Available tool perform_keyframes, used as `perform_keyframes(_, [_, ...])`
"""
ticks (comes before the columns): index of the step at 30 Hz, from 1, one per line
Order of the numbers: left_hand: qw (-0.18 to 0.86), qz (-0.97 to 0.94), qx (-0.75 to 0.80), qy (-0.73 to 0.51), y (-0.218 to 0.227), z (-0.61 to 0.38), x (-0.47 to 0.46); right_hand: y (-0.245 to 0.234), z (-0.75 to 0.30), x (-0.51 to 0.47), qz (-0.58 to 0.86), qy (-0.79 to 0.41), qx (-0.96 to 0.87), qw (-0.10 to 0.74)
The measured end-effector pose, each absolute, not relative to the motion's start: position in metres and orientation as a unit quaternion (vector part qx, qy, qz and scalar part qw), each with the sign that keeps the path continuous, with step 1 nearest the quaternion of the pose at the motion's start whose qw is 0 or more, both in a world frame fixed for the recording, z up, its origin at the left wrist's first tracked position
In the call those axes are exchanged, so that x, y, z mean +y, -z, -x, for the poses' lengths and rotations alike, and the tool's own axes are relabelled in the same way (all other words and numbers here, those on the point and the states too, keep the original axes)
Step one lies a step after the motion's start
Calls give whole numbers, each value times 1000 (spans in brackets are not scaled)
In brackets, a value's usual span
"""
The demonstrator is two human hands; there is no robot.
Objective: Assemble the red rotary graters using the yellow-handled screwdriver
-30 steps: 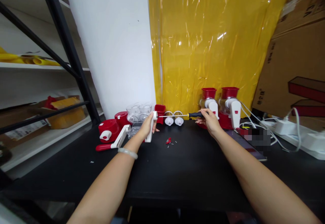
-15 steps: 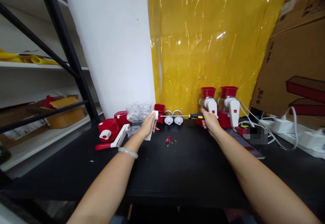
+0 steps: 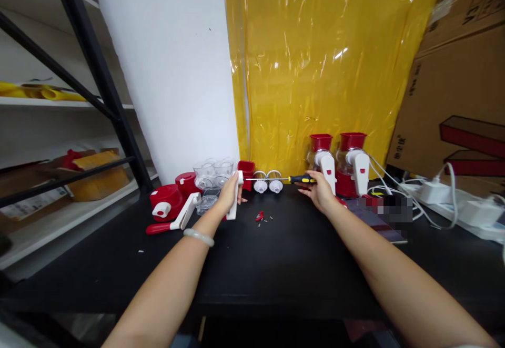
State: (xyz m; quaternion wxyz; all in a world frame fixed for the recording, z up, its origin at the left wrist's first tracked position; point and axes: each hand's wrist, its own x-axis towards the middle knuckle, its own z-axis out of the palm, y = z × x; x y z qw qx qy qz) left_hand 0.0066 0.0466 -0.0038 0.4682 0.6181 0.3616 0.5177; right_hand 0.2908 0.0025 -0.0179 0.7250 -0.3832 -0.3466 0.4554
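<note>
My left hand [image 3: 228, 194] is closed round a white crank handle [image 3: 232, 210], which stands roughly upright above the black table. A long screwdriver [image 3: 296, 179] with a yellow-and-black grip lies level in my right hand [image 3: 322, 194], its fingers on the rear of the grip and some of them spread. The shaft points left, and its tip meets the white end of the crank handle. Below the shaft, a small red piece [image 3: 259, 215] lies on the table beside several tiny screws or bits [image 3: 265, 221]. My fingers hide part of the crank handle.
Another crank handle [image 3: 184, 213] with a red grip lies before red housings [image 3: 168, 201]. Clear plastic parts [image 3: 209, 201], a red hopper [image 3: 246, 169] and two white-ended drums [image 3: 260, 185] stand behind. Assembled rotary graters [image 3: 353, 166], a tablet-like slab [image 3: 374, 219] and a power strip [image 3: 469, 216] are right.
My right hand's fingers have loosened and spread on the screwdriver grip. The shaft still meets the crank handle's end. The whole view has shifted slightly.
</note>
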Motion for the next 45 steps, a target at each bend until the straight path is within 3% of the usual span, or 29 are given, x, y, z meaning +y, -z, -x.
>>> perform_keyframes(12, [492,-619,392,-470,10,-10,50,21,-293,4,356,-468,-321,742])
perform_keyframes(32, [266,-721,331,-548,12,2,45,17,-286,-2,439,-480,-335,681])
perform_keyframes(45, [376,-688,335,-523,1,-10,36,19,-292,6,413,-458,-299,728])
